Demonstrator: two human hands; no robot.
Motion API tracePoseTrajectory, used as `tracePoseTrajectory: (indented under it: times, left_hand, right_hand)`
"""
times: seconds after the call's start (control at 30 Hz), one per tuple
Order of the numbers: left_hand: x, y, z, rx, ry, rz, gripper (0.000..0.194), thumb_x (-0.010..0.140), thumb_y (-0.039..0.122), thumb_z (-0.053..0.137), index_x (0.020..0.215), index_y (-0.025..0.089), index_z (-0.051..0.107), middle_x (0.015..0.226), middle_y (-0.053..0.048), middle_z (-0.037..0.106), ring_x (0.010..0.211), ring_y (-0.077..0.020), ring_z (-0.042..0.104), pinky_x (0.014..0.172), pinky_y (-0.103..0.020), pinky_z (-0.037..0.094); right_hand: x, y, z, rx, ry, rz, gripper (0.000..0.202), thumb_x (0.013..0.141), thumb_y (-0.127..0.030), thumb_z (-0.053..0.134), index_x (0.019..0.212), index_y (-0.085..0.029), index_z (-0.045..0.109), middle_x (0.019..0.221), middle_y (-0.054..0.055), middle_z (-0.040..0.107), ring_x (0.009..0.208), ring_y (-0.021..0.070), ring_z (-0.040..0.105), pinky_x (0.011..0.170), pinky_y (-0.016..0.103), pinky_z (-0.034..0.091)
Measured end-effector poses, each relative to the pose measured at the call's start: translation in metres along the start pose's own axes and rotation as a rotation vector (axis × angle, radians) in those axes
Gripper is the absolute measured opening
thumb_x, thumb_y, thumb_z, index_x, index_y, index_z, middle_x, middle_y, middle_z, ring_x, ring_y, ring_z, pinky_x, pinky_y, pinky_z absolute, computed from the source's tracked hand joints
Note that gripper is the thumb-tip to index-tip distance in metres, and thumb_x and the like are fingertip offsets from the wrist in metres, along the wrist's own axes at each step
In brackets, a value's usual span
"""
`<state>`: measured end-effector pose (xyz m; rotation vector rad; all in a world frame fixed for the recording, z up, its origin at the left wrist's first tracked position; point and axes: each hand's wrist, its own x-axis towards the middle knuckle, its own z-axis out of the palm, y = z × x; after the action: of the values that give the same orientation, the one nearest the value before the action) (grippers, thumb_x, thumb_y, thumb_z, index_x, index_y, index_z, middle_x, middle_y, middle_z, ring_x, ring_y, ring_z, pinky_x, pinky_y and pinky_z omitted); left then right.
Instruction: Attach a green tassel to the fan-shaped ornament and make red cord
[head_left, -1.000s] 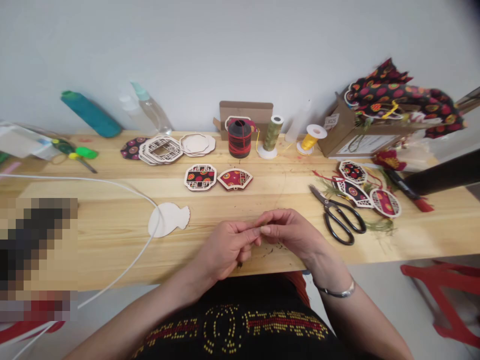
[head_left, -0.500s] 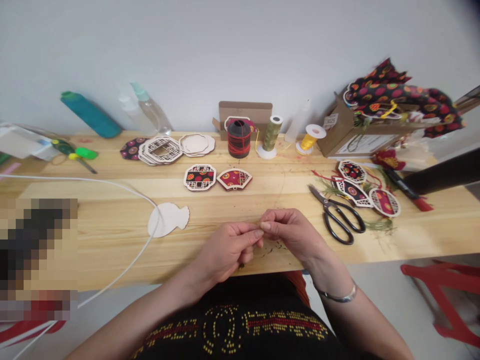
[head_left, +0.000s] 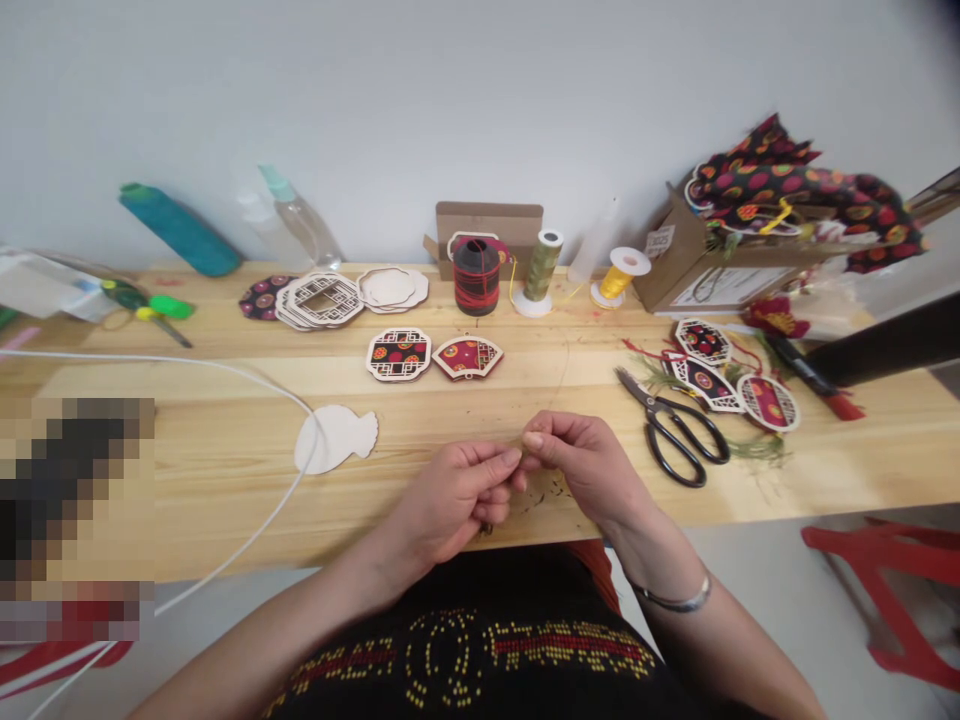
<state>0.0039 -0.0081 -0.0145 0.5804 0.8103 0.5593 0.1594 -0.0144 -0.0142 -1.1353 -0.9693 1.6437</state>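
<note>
Over the table's front edge, my left hand (head_left: 457,495) and my right hand (head_left: 589,460) meet, both closed in fingertip pinches. A thin olive thread, barely visible, seems to run between the fingertips. Something small and dark shows under my left hand; its kind is unclear. Black-handled scissors (head_left: 651,403) lie right of my right hand, blades slightly apart. Beyond my hands are a fan-shaped ornament (head_left: 466,358) and an octagonal ornament (head_left: 399,355), both with patterned fabric in pale frames. A white vase-shaped piece (head_left: 345,435) rests to the left.
Behind stand a red-and-black thread spool (head_left: 476,280), a green thread spool (head_left: 541,268) and a yellow spool (head_left: 615,280). Several ornaments (head_left: 769,402) lie at right by a cardboard box (head_left: 720,265). A white cable (head_left: 247,375) crosses the left side. Pale frames (head_left: 326,300) are stacked at the back.
My right hand's fingertips have risen slightly, and the two pinches sit a little farther apart. The things on the table have stayed in place.
</note>
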Motion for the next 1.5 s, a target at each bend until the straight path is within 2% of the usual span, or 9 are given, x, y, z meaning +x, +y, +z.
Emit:
tracePoseTrajectory:
  times: [0.17, 0.33, 0.53, 0.67, 0.9, 1.07, 1.3, 1.43, 1.5]
  left_hand:
    - [0.001, 0.0, 0.001, 0.031, 0.048, 0.028, 0.019, 0.074, 0.029, 0.068, 0.073, 0.01, 0.065, 0.059, 0.003, 0.047, 0.041, 0.0, 0.027, 0.039, -0.018, 0.015]
    - [-0.001, 0.003, 0.003, 0.013, 0.084, 0.088, 0.017, 0.073, 0.027, 0.068, 0.074, 0.01, 0.066, 0.058, 0.003, 0.047, 0.042, -0.0004, 0.027, 0.04, -0.017, 0.017]
    - [0.0, 0.004, 0.003, 0.05, 0.08, 0.095, 0.025, 0.075, 0.03, 0.066, 0.059, 0.012, 0.056, 0.056, 0.004, 0.045, 0.041, -0.0007, 0.027, 0.039, -0.018, 0.018]
    - [-0.001, 0.003, 0.003, 0.114, 0.079, 0.099, 0.02, 0.075, 0.03, 0.066, 0.066, 0.013, 0.06, 0.058, 0.004, 0.047, 0.041, -0.0011, 0.027, 0.039, -0.019, 0.017]
    - [-0.004, 0.001, 0.0, 0.268, 0.043, 0.099, 0.018, 0.079, 0.033, 0.062, 0.083, 0.017, 0.067, 0.067, 0.002, 0.053, 0.05, -0.0043, 0.037, 0.044, -0.019, 0.023]
    - [-0.004, 0.004, -0.002, 0.475, 0.049, 0.125, 0.023, 0.082, 0.038, 0.057, 0.081, 0.018, 0.068, 0.068, 0.001, 0.057, 0.053, -0.0072, 0.041, 0.05, -0.021, 0.03]
    - [-0.002, 0.011, -0.009, 0.723, 0.123, 0.356, 0.021, 0.083, 0.029, 0.057, 0.097, 0.022, 0.071, 0.086, -0.004, 0.067, 0.082, -0.0159, 0.057, 0.078, -0.029, 0.041]
    - [-0.004, 0.017, -0.008, 0.755, 0.361, 0.629, 0.033, 0.079, 0.026, 0.062, 0.112, 0.026, 0.065, 0.124, -0.006, 0.055, 0.109, -0.0186, 0.049, 0.089, -0.031, 0.039]
    - [-0.007, 0.02, -0.004, 0.693, 0.456, 0.687, 0.029, 0.077, 0.026, 0.064, 0.107, 0.025, 0.067, 0.12, -0.006, 0.057, 0.1, -0.017, 0.052, 0.081, -0.028, 0.042]
  right_hand:
    - [0.001, 0.001, -0.001, -0.079, 0.057, -0.028, 0.021, 0.075, -0.031, 0.066, 0.061, -0.017, 0.06, 0.056, -0.003, 0.056, 0.054, 0.0072, 0.045, 0.055, 0.025, 0.032]
    - [-0.001, 0.004, -0.003, -0.044, 0.056, -0.003, 0.031, 0.082, -0.045, 0.056, 0.086, -0.018, 0.07, 0.062, -0.001, 0.055, 0.054, 0.0082, 0.041, 0.053, 0.026, 0.029]
    - [-0.003, 0.003, -0.001, 0.066, 0.006, 0.034, 0.012, 0.069, -0.03, 0.071, 0.065, -0.018, 0.068, 0.075, 0.003, 0.066, 0.065, 0.011, 0.052, 0.063, 0.028, 0.039]
    - [-0.001, 0.002, 0.001, 0.103, 0.004, 0.028, 0.011, 0.068, -0.025, 0.072, 0.062, -0.018, 0.066, 0.061, 0.0, 0.063, 0.06, 0.0113, 0.055, 0.062, 0.028, 0.04]
    - [-0.003, -0.003, 0.001, -0.141, 0.048, -0.097, 0.018, 0.076, -0.028, 0.064, 0.063, -0.018, 0.057, 0.058, -0.003, 0.054, 0.057, 0.0097, 0.049, 0.059, 0.026, 0.037]
    - [-0.002, -0.01, -0.008, -0.27, 0.189, -0.207, 0.022, 0.078, -0.03, 0.06, 0.061, -0.018, 0.053, 0.06, -0.003, 0.046, 0.058, 0.0095, 0.039, 0.058, 0.026, 0.033]
    - [-0.003, -0.029, -0.04, -0.258, 0.399, -0.415, 0.02, 0.08, -0.03, 0.061, 0.064, -0.019, 0.055, 0.064, -0.002, 0.046, 0.06, 0.0103, 0.04, 0.058, 0.026, 0.033]
    - [-0.004, -0.04, -0.051, -0.283, 0.536, -0.552, 0.016, 0.08, -0.029, 0.063, 0.068, -0.019, 0.059, 0.067, -0.001, 0.051, 0.06, 0.0099, 0.044, 0.06, 0.027, 0.037]
    - [-0.004, -0.044, -0.05, -0.353, 0.586, -0.602, 0.013, 0.079, -0.028, 0.064, 0.069, -0.02, 0.06, 0.069, -0.001, 0.055, 0.062, 0.0109, 0.047, 0.063, 0.028, 0.039]
